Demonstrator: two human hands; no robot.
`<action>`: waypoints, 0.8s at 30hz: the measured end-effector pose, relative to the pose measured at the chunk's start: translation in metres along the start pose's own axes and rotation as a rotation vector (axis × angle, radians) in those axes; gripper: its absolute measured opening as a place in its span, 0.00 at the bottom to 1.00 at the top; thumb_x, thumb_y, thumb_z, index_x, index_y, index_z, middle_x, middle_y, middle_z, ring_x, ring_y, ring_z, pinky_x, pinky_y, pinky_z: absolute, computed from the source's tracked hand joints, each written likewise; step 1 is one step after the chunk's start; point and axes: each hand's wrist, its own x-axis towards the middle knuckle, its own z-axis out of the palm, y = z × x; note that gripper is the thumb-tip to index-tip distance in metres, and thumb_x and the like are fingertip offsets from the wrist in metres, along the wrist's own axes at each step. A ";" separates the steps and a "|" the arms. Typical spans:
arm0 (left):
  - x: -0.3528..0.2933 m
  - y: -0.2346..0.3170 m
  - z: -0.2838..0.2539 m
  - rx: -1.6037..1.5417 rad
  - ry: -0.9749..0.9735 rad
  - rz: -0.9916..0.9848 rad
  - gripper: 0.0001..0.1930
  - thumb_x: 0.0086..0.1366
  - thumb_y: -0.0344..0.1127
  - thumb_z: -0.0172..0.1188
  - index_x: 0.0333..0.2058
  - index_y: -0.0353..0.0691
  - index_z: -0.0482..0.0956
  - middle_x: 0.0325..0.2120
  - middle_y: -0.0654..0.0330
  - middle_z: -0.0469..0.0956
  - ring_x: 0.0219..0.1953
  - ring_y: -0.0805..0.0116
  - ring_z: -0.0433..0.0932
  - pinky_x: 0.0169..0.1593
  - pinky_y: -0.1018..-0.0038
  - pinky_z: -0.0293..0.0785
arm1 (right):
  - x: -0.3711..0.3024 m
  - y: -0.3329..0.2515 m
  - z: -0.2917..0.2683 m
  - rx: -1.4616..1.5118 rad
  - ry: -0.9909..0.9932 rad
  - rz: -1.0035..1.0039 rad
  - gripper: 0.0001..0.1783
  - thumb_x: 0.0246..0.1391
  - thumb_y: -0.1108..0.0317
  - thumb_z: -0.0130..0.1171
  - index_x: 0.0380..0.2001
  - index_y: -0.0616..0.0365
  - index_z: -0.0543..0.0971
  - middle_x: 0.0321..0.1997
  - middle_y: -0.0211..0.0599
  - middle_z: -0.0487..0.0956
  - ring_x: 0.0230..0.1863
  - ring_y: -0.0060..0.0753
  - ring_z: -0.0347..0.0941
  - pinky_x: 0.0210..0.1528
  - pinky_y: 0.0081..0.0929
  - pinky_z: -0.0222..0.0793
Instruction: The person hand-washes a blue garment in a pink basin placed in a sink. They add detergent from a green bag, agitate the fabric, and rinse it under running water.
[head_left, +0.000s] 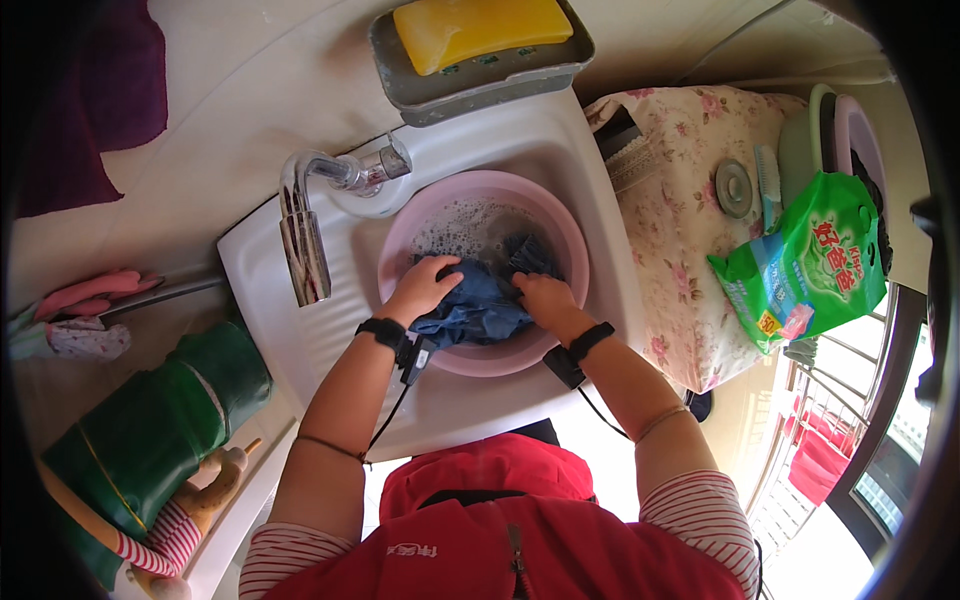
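Far to the left of the hands, a dark purple cloth (100, 120) hangs by the pale wall, with pink fabric (100, 293) below it and a bulky dark green item (150, 430) nearer the person. Next comes the white sink (335, 350), which spreads under and around both hands; its chrome faucet (305, 240) stands to the left of the left hand, the spout apart from it. Beyond the hands, behind the sink, a grey dish (480, 92) carries a yellow bar (485, 30). To the right of the right hand, a floral cover (670, 260) bears a round grey lid (733, 189), a brush (769, 190) and a green bag (815, 265). Farther right a red cloth (820, 460) hangs near a metal rack, in bright light.

In the sink, a pink basin (572, 240) surrounds the hands, sudsy water just beyond their fingers. The left hand (420, 290) lies on the left part of a wet blue cloth (475, 305), thumb spread from the forefinger; the right hand (548, 300) touches its right part, fingers bent. The cloth bunches between and under them. Whether either hand grips it, I cannot tell.
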 end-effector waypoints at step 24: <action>-0.014 -0.035 -0.005 0.073 0.441 0.125 0.23 0.51 0.37 0.71 0.44 0.38 0.74 0.43 0.48 0.73 0.50 0.50 0.70 0.53 0.60 0.66 | 0.049 0.025 -0.007 0.588 0.072 0.262 0.34 0.49 0.61 0.66 0.61 0.43 0.68 0.62 0.54 0.67 0.62 0.55 0.64 0.61 0.43 0.62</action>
